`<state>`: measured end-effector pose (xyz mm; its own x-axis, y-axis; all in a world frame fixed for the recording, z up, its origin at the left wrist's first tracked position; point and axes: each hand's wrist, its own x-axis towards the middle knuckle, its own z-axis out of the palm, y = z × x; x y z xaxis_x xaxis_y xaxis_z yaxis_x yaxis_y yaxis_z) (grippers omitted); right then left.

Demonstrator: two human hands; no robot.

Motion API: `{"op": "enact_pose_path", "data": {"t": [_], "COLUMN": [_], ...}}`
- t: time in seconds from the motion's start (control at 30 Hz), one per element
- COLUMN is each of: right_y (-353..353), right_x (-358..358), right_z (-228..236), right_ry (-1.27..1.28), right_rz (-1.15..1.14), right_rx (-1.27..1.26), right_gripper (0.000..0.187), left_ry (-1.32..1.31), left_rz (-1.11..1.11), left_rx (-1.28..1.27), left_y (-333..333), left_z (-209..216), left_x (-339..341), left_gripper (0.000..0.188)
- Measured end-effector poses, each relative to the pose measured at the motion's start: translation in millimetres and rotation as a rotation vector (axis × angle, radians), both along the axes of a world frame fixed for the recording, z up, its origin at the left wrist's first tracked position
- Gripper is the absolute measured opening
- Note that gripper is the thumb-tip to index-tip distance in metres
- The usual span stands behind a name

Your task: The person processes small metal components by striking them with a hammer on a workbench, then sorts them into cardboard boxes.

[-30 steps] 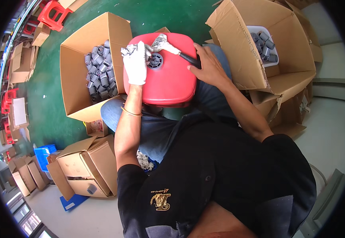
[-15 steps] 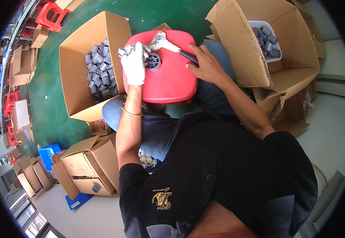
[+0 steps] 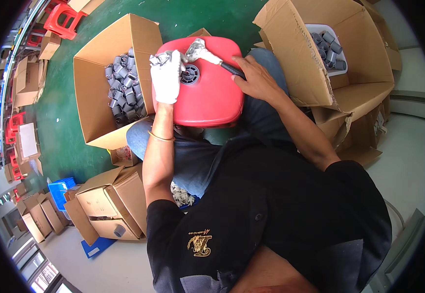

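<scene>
Across my lap lies a red stool-like seat [image 3: 210, 105] with rounded corners. On its top sits a round grey plastic part [image 3: 190, 74] with spokes inside its ring. My left hand [image 3: 166, 80], in a white glove with grey, soiled fingertips, rests at the seat's left side beside that part. Its fingers are curled in, and what they hold, if anything, is hidden. My bare right hand [image 3: 257, 80] grips the black handle of a hammer-like tool [image 3: 232, 69] at the seat's right edge. The tool's head, wrapped in whitish material, lies over the seat just beyond the grey part.
A cardboard box [image 3: 92, 105] full of grey cylindrical parts [image 3: 124, 88] stands to the left. At the right, another large carton [image 3: 300, 63] holds a white tub [image 3: 340, 73] of similar parts. More cartons [image 3: 117, 200] and a blue crate [image 3: 61, 187] are at the lower left.
The grey ring part sits very slightly farther right, and its left side shows more plainly beside my gloved fingers. My right hand and the tool have barely moved.
</scene>
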<state>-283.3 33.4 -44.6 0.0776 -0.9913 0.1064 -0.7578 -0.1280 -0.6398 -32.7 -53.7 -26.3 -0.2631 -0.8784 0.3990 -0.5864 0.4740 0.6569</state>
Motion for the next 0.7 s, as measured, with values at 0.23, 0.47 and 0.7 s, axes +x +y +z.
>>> {"op": "enact_pose_path", "data": {"t": [0.23,0.47,0.7], "right_y": [-6.1,-4.0,-5.0], "right_x": [-4.8,-5.5,-4.3], "right_z": [15.5,12.8,6.2], "right_ry": [-0.028,-0.051,-0.05], "right_rz": [0.134,0.109,0.129], "right_rx": [0.085,0.113,0.057], "right_gripper": [0.036,0.031,0.035], "left_ry": [-0.458,-0.273,-0.201], "left_rz": [-0.037,-0.104,-0.145], "left_rx": [-0.405,0.093,-0.158], "left_y": [-4.0,-1.1,-3.5], "left_z": [-3.5,10.5,-0.1], "left_x": [-4.1,-10.6,-9.9], "left_gripper": [0.013,0.015,0.014]}}
